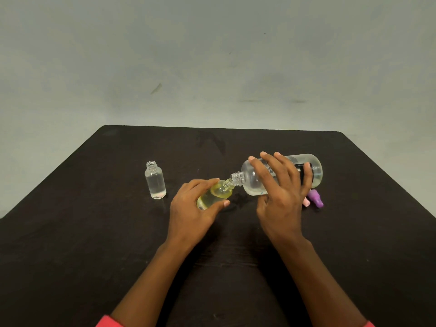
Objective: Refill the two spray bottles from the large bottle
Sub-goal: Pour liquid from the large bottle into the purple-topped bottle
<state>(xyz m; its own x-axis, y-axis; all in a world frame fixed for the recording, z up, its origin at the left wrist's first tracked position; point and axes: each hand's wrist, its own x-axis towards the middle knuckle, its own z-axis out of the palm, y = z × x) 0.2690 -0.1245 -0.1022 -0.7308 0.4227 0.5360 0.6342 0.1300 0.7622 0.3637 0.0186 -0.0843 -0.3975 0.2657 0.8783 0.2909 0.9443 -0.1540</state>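
Both hands held bottles: left hand (191, 208) wrapped the tilted yellowish spray bottle (217, 195), right hand (280, 190) grasped the large bottle (253, 182), necks meeting between the grips. Left of both stood the clear spray bottle (155, 182), uncapped.

A dark brown, almost black wooden worktop (94, 232) with a faint grain fills the near half of the scene; its two far corners are rounded. Behind its far edge rises a plain, pale grey-green wall (212, 43). The wall bears a short dark slanting scuff (156, 88) left of centre and fainter grey smudges (271, 100) lower to the right.
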